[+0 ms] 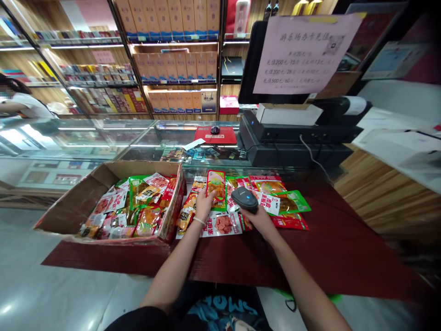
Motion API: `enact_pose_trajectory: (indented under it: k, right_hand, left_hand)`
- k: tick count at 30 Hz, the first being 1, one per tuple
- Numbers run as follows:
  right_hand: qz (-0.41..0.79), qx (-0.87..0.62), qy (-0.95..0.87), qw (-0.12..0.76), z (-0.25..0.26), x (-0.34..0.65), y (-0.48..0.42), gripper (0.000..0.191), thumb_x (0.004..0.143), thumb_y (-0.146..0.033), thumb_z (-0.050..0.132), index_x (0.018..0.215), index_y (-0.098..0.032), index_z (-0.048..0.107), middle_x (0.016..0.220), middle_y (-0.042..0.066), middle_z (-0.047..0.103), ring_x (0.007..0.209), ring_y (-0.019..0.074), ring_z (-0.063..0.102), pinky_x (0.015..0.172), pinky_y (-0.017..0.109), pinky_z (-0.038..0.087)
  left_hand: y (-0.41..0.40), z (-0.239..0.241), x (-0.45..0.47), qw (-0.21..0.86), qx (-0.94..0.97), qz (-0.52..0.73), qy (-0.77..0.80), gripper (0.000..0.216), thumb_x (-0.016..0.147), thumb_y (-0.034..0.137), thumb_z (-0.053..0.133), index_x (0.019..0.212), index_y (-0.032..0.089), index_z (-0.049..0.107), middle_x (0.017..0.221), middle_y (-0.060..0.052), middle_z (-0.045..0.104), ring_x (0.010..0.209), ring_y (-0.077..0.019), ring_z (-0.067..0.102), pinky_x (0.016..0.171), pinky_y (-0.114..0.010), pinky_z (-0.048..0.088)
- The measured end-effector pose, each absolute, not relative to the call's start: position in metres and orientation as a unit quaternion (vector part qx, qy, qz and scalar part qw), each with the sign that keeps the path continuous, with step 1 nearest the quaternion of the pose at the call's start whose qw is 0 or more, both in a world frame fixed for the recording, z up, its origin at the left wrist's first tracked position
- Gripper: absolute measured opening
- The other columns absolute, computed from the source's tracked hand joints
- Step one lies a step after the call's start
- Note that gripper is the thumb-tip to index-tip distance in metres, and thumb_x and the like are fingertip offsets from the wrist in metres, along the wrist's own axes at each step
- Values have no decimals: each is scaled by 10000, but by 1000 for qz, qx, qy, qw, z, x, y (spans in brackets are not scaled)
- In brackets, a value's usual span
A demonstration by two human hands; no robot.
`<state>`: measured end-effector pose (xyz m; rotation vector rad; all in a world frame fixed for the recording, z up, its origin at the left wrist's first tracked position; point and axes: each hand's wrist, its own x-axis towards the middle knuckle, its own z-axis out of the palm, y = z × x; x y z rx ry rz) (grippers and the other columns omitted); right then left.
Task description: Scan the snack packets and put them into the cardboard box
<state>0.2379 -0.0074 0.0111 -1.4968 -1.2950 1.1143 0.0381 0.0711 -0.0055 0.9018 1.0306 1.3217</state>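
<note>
Bare forearms (179, 263) reach forward, left fingers (208, 196) pinching a red packet (216, 179), right fingers (245, 213) clasping a scanner (244, 199).

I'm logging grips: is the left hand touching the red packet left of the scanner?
Touching. The head view shows the left hand gripping the red packet near its lower left edge.

Lit shelves (81, 56) stand behind glass counters (103, 138) on glossy, perhaps tiled floor (25, 262).
</note>
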Motion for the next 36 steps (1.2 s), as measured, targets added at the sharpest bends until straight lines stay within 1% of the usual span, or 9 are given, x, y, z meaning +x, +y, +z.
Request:
enact_pose_trajectory:
  k: [3, 8, 13, 17, 20, 23, 27, 32, 36]
  right_hand:
    - [446, -596, -508, 433, 25, 236, -2, 302, 770, -489, 681, 737, -229, 531, 423, -56, 496, 331, 136, 460, 355, 251, 355]
    - [435, -575, -526, 451, 55, 216, 10, 296, 741, -452, 697, 702, -230, 504, 415, -66, 482, 315, 127, 450, 343, 243, 341]
    - [445, -549, -549, 446, 68, 182, 24, 322, 758, -459, 690, 660, -222, 496, 407, -58, 469, 318, 112, 437, 346, 231, 326]
    - [466, -519, -568, 438, 66, 156, 33, 310, 769, -475, 680, 709, -218, 518, 433, -62, 483, 316, 111, 444, 339, 230, 333]
    - [475, -505, -581, 428, 63, 141, 37, 301, 766, -461, 684, 723, -214, 516, 452, -61, 497, 333, 111, 460, 353, 228, 348]
    - [475, -505, -591, 413, 61, 132, 39, 278, 760, -430, 687, 724, -212, 518, 453, -57, 511, 348, 116, 477, 381, 234, 377]
    - [469, -517, -589, 406, 59, 131, 39, 204, 757, -370, 665, 756, -211, 537, 467, -63, 514, 361, 123, 498, 396, 238, 390]
    - [441, -544, -579, 418, 49, 156, 38, 212, 715, -311, 688, 878, -203, 607, 546, -40, 591, 435, 136, 546, 435, 240, 426]
    - [422, -575, -542, 445, 42, 192, 30, 234, 702, -334, 703, 869, -204, 604, 553, -33, 600, 440, 141, 544, 433, 249, 432]
  left_hand:
    - [60, 24, 35, 511, 442, 579, 455, 355, 767, 374, 701, 1048, 157, 672, 973, -73, 722, 855, -207, 682, 713, -299, 565]
    - [36, 85, 10, 374, 573, 580, 442, 343, 879, 329, 588, 1186, 187, 648, 1163, -79, 695, 1075, -219, 640, 942, -333, 495]
    - [18, 122, -54, 201, 638, 528, 524, 333, 920, 320, 529, 1212, 208, 644, 1130, -65, 714, 1012, -211, 666, 910, -330, 503]
    - [15, 118, -115, 49, 614, 483, 622, 384, 932, 278, 486, 1298, 240, 598, 1141, -79, 712, 995, -239, 675, 912, -379, 501]
    - [22, 100, -142, 57, 629, 442, 637, 421, 877, 236, 547, 1295, 234, 602, 1194, -102, 691, 1088, -281, 647, 971, -429, 478]
    - [32, 85, -146, 102, 669, 445, 587, 334, 841, 238, 591, 1162, 223, 680, 1217, -107, 678, 1190, -299, 589, 1058, -462, 420]
    - [37, 82, -140, 109, 687, 454, 557, 270, 866, 263, 555, 1093, 224, 696, 1150, -98, 699, 1126, -279, 613, 1053, -465, 422]
    - [30, 97, -131, 60, 724, 395, 562, 319, 922, 310, 472, 1161, 212, 659, 1165, -106, 686, 1104, -280, 615, 1007, -453, 451]
    - [27, 110, -93, 54, 770, 370, 517, 334, 932, 321, 472, 1206, 219, 634, 1196, -107, 667, 1136, -277, 596, 1022, -449, 445]
